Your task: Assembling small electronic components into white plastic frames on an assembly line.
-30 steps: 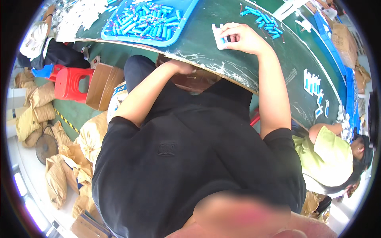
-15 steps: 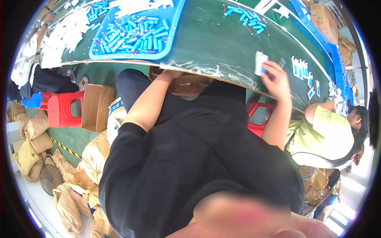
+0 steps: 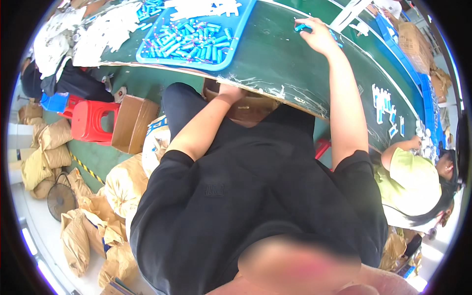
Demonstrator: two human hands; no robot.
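At the far middle of the green table, my right hand (image 3: 317, 38) reaches over a small pile of blue cylindrical battery cells (image 3: 338, 39), mostly hidden behind it. A blue battery cell (image 3: 302, 27) is pinched between its thumb and fingers. My left hand (image 3: 232, 92) rests low at the near table edge, its fingers out of sight below the edge. To the left, a blue tray (image 3: 227, 61) holds many blue cells with thin red wires and a stack of white plastic parts (image 3: 199, 9).
White parts with blue cells (image 3: 381, 101) lie at the right of the table (image 3: 275, 54). A person in a yellow-green top (image 3: 413, 179) sits to the right. Red stool (image 3: 91, 123), cardboard box (image 3: 132, 125) and brown sacks (image 3: 125, 182) stand at left.
My right hand has moved from the near right table edge to the far pile of cells. The white part it held is gone from it. My left hand stays at the edge.
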